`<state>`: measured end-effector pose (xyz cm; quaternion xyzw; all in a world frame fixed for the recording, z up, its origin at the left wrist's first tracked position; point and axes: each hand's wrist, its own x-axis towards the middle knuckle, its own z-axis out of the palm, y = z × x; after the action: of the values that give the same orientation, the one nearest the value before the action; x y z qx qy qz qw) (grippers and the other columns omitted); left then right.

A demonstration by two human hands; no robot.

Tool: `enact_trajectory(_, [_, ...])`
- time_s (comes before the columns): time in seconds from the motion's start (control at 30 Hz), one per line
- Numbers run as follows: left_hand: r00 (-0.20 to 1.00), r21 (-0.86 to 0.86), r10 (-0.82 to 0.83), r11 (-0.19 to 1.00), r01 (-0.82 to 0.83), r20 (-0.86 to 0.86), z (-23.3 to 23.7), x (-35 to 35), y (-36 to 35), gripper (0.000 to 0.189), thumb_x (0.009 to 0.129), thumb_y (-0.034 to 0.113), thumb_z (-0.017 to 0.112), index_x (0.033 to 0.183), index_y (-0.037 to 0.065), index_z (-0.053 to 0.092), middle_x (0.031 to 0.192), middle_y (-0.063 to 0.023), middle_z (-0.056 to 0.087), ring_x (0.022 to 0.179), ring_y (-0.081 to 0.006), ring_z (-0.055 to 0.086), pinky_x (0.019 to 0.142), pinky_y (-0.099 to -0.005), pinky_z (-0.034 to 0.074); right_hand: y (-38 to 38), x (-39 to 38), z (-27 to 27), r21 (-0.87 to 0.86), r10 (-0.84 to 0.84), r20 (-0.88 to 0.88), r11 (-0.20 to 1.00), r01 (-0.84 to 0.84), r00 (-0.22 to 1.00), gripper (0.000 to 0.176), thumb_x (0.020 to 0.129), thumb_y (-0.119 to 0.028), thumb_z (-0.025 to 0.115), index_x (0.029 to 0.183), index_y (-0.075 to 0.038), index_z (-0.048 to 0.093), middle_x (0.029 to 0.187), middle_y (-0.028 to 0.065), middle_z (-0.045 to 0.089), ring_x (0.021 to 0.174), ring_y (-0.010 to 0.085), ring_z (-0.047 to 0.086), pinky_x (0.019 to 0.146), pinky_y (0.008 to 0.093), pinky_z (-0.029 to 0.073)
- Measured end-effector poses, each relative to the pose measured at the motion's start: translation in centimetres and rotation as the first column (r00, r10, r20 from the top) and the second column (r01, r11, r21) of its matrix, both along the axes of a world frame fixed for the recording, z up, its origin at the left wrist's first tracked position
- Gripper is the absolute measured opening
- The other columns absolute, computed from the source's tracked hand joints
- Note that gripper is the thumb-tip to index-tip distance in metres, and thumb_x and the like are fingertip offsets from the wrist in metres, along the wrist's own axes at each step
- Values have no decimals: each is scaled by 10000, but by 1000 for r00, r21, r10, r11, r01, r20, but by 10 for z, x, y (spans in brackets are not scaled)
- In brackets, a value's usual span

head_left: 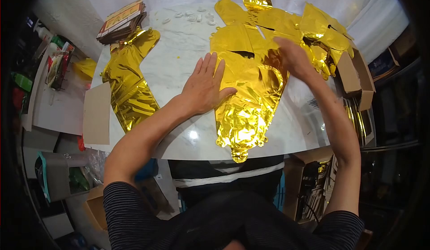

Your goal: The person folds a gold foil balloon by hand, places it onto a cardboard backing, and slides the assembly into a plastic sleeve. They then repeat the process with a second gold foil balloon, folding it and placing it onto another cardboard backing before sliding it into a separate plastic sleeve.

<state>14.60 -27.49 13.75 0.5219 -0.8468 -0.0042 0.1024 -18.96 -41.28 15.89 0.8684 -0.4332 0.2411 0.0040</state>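
A flat gold foil piece [244,111] lies on the white marbled table [179,136], its narrow, knobbed end hanging slightly over the front edge. My left hand [207,85] rests flat on its left side, fingers spread and thumb out over the foil. At the foil's upper right is my right hand [293,58], blurred, its fingers too smeared to read. A dark slit shows in the foil between the hands. More gold foil [280,21] spreads behind, towards the back right.
Another gold foil piece [130,84] lies on the left, near a stack of printed cards [123,19]. Small clear bits [195,16] are scattered at the back. Open cardboard boxes [356,77] stand at the right edge, and a cardboard flap [96,115] is at the left edge.
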Motion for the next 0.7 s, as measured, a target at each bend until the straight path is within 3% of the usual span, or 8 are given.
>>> enact_trajectory(0.1, [1000,38,9,999,-9,9,0,0,-3,986,1056,669,468,1626,-114,285,1702,-374,201,1624,-477,141,1329,-522,119,20,40,-7,104,138,-117,987,-126,983,662,905,89,505,1550,-58,478,1574,264,514,1437,436,520,1199,462,443])
enact_trajectory(0.2, [1000,38,1,999,-1,-2,-1,2,-2,990,1052,674,471,1622,-116,296,1696,-378,212,1619,-481,157,1327,-528,127,33,63,-9,136,180,-43,976,-172,983,629,924,63,510,1544,-36,478,1584,253,507,1462,430,495,1226,461,413])
enact_trajectory(0.4, [1000,6,-10,1000,10,-14,-3,2,-3,996,1046,682,479,1613,-121,313,1687,-383,227,1612,-490,171,1323,-536,137,36,81,-20,120,118,-197,988,-96,973,559,982,-34,556,1535,-10,481,1635,232,453,1525,433,409,1254,453,374])
enact_trajectory(0.5, [1000,14,-8,1000,8,-13,-2,1,-3,992,1048,677,481,1611,-122,314,1687,-383,225,1610,-494,171,1323,-536,139,29,72,-18,22,156,-127,988,-155,980,527,986,-88,601,1503,-29,523,1552,233,542,1416,422,538,1161,466,465])
enact_trajectory(0.6, [1000,10,-11,1000,11,-19,-2,2,-2,989,1047,674,486,1614,-118,312,1689,-381,224,1611,-490,170,1325,-532,136,5,34,0,82,-75,52,994,71,996,359,961,-142,696,1302,-31,672,1254,213,702,1069,381,699,946,447,556])
enact_trajectory(0.63, [1000,18,-4,1000,4,-20,-2,2,-2,988,1048,672,487,1617,-115,308,1691,-378,222,1614,-486,166,1326,-530,132,-12,16,-3,-20,-190,87,981,192,978,301,939,-134,738,1219,-27,712,1114,200,747,946,368,719,884,439,565])
enact_trajectory(0.67, [1000,25,0,1000,0,-22,-1,1,-2,987,1048,671,488,1620,-112,303,1693,-376,220,1616,-482,162,1327,-527,129,-19,4,7,-19,-196,83,980,198,977,301,939,-134,738,1219,-27,712,1114,200,747,946,368,719,884,439,565])
enact_trajectory(0.7, [1000,25,-9,1000,10,-24,-2,1,-2,987,1048,671,488,1620,-112,303,1693,-376,220,1616,-482,162,1327,-527,129,-22,-8,24,125,-308,-50,942,312,950,265,932,-148,765,1154,-9,727,1024,169,756,874,327,721,831,407,572])
